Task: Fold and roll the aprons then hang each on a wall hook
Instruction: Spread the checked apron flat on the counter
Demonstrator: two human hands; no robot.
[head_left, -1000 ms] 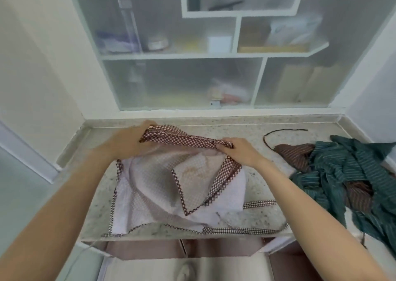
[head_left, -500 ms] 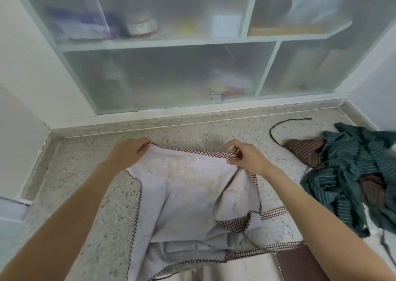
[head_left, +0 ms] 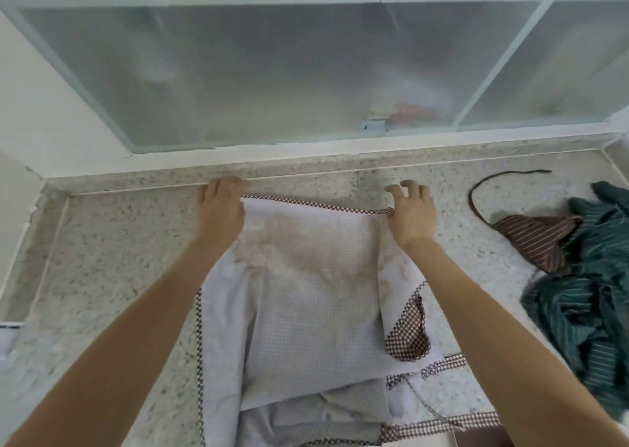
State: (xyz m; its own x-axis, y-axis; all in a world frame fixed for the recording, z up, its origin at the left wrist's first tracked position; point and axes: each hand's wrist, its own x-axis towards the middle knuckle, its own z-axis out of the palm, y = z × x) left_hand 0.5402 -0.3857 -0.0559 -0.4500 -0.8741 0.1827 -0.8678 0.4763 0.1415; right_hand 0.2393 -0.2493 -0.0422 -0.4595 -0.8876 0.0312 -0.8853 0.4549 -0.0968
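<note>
Speckled counter [head_left: 112, 276]; frosted cabinet [head_left: 272, 72] (contents blurred).

white checked apron [head_left: 306, 296], brown-trimmed, spread flat on counter [head_left: 112, 276]

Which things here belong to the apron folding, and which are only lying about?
For the job:
- white checked apron with brown trim
- crumpled green and brown striped aprons
- left hand, right hand

Lying about:
- speckled stone counter
- frosted glass cabinet

Apron [head_left: 306, 293] lies on counter [head_left: 119, 259], left of clothes pile [head_left: 585, 293].
</note>
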